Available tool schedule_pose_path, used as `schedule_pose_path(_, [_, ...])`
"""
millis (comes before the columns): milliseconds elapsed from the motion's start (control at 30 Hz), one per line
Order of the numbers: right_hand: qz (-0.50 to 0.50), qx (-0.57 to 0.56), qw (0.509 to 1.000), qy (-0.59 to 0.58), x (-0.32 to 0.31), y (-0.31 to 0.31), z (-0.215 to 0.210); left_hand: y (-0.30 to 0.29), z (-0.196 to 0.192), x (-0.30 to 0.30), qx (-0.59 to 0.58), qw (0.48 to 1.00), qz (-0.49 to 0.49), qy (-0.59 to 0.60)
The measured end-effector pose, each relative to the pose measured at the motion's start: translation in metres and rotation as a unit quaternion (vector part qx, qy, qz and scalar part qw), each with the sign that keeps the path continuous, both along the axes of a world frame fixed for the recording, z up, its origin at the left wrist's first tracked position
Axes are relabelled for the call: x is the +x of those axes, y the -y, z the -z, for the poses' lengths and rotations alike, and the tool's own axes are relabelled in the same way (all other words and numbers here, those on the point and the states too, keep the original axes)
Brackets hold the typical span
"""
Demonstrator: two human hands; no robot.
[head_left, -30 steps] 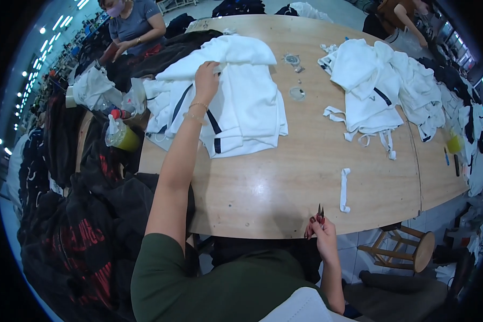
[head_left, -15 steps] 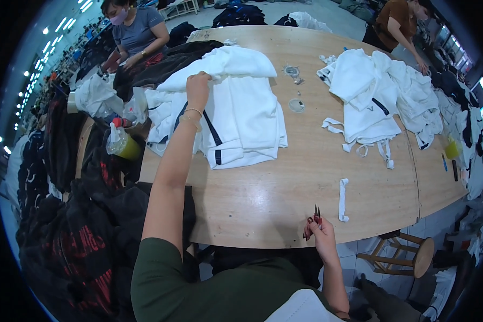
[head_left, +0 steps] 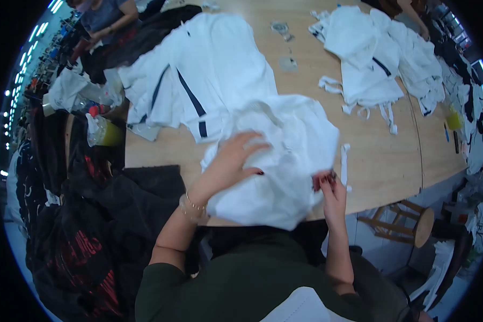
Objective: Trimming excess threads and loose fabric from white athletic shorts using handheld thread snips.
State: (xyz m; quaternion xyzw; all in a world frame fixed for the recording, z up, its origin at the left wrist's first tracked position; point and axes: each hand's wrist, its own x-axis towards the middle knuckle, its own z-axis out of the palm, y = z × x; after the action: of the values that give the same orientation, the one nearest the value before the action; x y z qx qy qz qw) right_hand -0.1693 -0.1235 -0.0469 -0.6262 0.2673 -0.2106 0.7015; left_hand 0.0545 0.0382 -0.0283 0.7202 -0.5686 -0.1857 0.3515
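The left hand [head_left: 234, 162] is held with fingers spread over a rumpled white garment [head_left: 284, 196], seen beneath it and to its right. The right hand [head_left: 331, 189] is curled at the garment's right edge; what is gripped there cannot be told. White clothing [head_left: 222, 59] is laid beyond the left hand, a white strip [head_left: 344, 161] just beyond the right.

I'm counting the wearer's two hands [head_left: 228, 163] [head_left: 334, 196], two co-workers [head_left: 104, 19] [head_left: 410, 12], one wooden stool [head_left: 424, 227], one blue pen [head_left: 446, 132], one loose white strip [head_left: 344, 161].

Motion blur (black fisheye rim)
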Motion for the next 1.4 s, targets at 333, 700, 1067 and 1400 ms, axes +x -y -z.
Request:
schedule_pose_path(333, [-0.226,-0.178,0.956,-0.058,0.044,0.037,-0.016,0.003,0.007,-0.050,0.115,0.988,0.045,0.091])
schedule_pose_path(700, [-0.517,-0.363,0.744,-0.220,0.069,0.103,-0.028,-0.016,-0.037,0.009,0.121,0.974,-0.003,-0.192])
schedule_pose_path(1067, [-0.333,-0.206,0.888,-0.240,-0.015,0.182,-0.193,-0.085,-0.141,0.088,0.014,0.997,-0.031,-0.063])
schedule_pose_path(1400, [-0.478,-0.380,0.779,0.144,-0.033,0.130,-0.225,-0.047,-0.179,0.030,-0.054,0.921,0.377,-0.082])
